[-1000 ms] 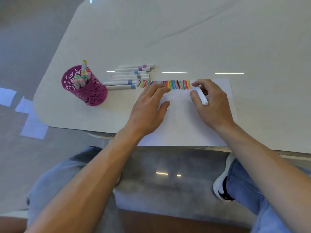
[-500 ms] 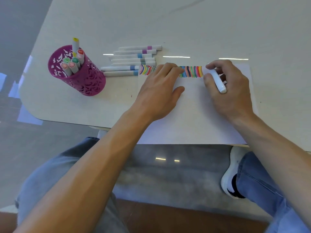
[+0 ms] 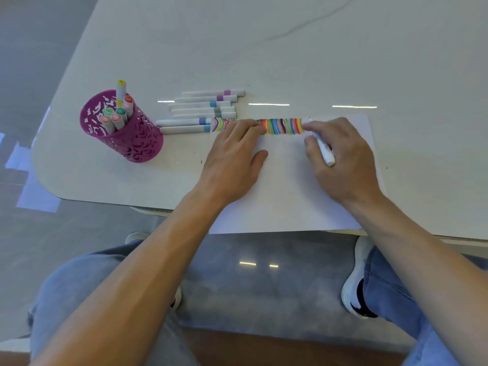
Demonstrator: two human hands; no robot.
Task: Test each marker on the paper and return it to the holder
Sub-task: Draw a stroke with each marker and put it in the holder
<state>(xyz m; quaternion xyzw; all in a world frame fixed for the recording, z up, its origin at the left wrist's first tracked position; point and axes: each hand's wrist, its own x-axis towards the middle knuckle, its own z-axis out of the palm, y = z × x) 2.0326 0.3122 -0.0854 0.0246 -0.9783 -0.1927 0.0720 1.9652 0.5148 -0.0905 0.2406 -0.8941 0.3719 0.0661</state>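
Honestly nothing changes: left hand (image 3: 232, 157) stays flat on the paper (image 3: 285, 199), right hand (image 3: 346, 165) keeps gripping the marker (image 3: 325, 151), so still testing.

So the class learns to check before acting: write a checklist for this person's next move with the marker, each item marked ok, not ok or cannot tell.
1. The left hand lies flat on the paper, steadying it: ok.
2. The right hand grips the white marker: ok.
3. Marker tip touches the paper beside the colour stripes: cannot tell, fingers hide it.
4. Blank paper lies right of the stripes: ok.
5. The pink holder stands upright: ok.
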